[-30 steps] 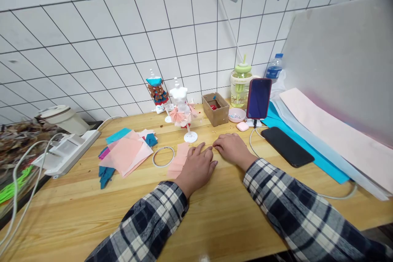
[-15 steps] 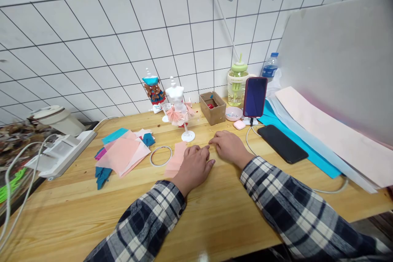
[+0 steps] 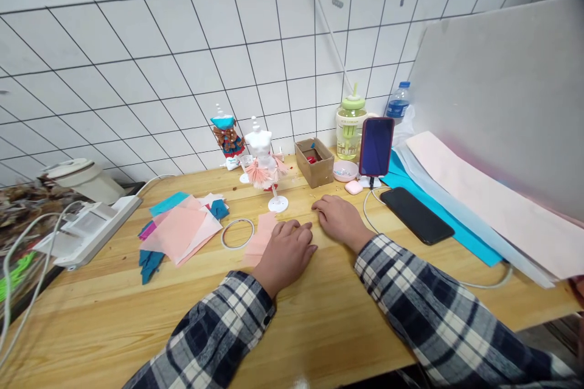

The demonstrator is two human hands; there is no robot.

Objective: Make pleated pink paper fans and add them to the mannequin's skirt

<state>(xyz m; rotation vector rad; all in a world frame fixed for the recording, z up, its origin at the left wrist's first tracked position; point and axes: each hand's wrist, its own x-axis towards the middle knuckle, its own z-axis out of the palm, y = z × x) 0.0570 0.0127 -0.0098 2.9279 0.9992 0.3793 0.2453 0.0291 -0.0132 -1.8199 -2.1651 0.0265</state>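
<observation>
My left hand (image 3: pixel 286 255) lies palm down on the wooden table (image 3: pixel 337 328), partly over a peach sheet of crepe paper (image 3: pixel 258 238). Its fingers are loosely stretched, with nothing seen in them. Just to its right, my right hand (image 3: pixel 341 219) rests palm down, fingers slightly bent and touching the wood; it holds nothing that I can see. Beyond my hands stands a small white dress-form mannequin (image 3: pixel 260 141) with a peach paper skirt (image 3: pixel 258 174). A tape ring (image 3: pixel 238 220) lies flat left of the peach sheet.
Coloured paper pieces (image 3: pixel 180 228) lie at left, near a power strip (image 3: pixel 98 232). Behind are a dressed mannequin (image 3: pixel 228 137), a cardboard box (image 3: pixel 316 171), a pink dish (image 3: pixel 345 171), a drink bottle (image 3: pixel 351 130) and a propped phone (image 3: pixel 376 147). A black phone (image 3: pixel 417 214) and long paper sheets (image 3: pixel 493 203) lie right.
My fingertips have drawn slightly apart; both hands still rest on the table. The whole view has shifted a little. Nothing was taken hold of or let go.
</observation>
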